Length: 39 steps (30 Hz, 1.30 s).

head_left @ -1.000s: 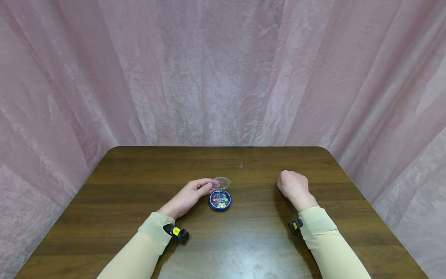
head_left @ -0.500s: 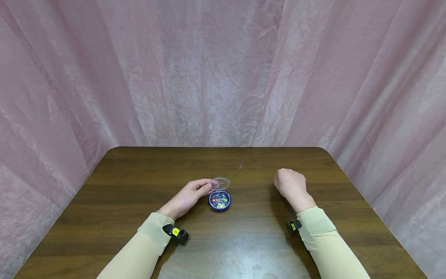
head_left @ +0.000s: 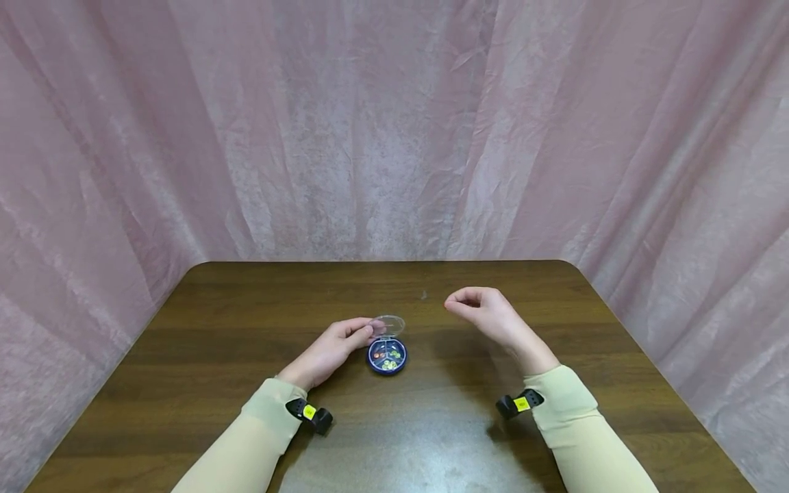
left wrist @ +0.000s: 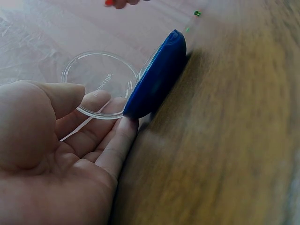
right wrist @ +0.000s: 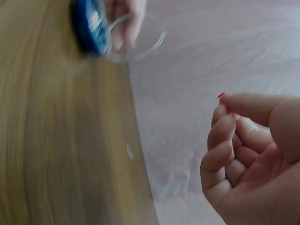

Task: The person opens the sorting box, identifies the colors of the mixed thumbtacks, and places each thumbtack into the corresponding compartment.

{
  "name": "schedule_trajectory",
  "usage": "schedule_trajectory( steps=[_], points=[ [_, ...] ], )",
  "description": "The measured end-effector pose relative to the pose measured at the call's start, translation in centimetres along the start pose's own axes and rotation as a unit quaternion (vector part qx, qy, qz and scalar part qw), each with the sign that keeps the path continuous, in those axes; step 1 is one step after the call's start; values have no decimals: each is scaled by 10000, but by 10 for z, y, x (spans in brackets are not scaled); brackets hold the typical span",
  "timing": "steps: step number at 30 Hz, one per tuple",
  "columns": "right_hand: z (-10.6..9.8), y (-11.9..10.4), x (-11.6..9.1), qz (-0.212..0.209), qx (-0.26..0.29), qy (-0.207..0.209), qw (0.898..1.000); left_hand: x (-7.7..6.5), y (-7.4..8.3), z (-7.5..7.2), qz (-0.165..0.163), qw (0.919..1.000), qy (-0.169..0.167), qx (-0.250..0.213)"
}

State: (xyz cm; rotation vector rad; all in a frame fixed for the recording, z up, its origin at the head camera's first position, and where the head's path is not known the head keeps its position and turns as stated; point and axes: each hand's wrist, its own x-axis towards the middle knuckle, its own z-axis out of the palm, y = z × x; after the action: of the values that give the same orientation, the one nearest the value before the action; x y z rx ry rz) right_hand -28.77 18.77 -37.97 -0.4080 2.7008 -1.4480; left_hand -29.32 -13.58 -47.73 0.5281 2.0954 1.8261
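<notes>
A small round blue pill box with inner dividers stands on the table, its compartments holding several small red, yellow and green beads. Its clear hinged lid is raised. My left hand pinches that lid between thumb and fingers, and in the left wrist view a lower finger lies against the blue base. To the right of the box and above the table, my right hand pinches a tiny red bead between thumb and index fingertips. The other right fingers are curled.
The brown wooden table ends at a pink curtain. A faint pale mark shows on the tabletop beyond the box. A small green speck appears past the box in the left wrist view.
My right hand has moved left toward the pill box and turned, so thumb and index finger now show pinched together. My left hand keeps holding the lid in place.
</notes>
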Motion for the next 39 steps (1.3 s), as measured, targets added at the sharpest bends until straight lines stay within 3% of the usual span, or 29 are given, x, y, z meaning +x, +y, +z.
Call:
schedule_trajectory(
  steps=[3,5,10,14,19,22,25,30,33,35,36,39],
  points=[
    [3,-8,-2,115,1121,-298,9932,0,0,0,-2,10000,-2,-34],
    [5,-13,-4,121,1920,-524,9799,0,0,0,16,10000,-5,-48],
    [8,-27,-11,-77,3609,-1296,9235,0,2,0,42,10000,13,-59],
    [10,-39,-17,-331,4208,-1896,8865,-1,3,0,39,10000,18,-58],
    [13,-52,-23,-523,4773,-2362,8448,0,3,0,21,9999,47,-138],
    [15,-58,-25,-595,4964,-2558,8274,-1,3,-1,38,9999,52,-151],
    [16,-62,-27,-661,5040,-2695,8179,-1,3,-1,41,9999,49,-153],
    [18,-63,-29,-711,5056,-2804,8128,-1,2,-1,57,9998,42,-197],
    [19,-62,-29,-679,4978,-2750,8197,0,2,-1,60,9998,35,-187],
    [21,-61,-29,-622,4755,-2588,8385,1,2,-1,54,9999,37,-139],
    [22,-60,-29,-587,4551,-2476,8533,1,2,-1,54,9999,33,-120],
    [29,-56,-26,-576,3368,-2052,9171,2,4,-2,52,10000,21,-38]
  ],
)
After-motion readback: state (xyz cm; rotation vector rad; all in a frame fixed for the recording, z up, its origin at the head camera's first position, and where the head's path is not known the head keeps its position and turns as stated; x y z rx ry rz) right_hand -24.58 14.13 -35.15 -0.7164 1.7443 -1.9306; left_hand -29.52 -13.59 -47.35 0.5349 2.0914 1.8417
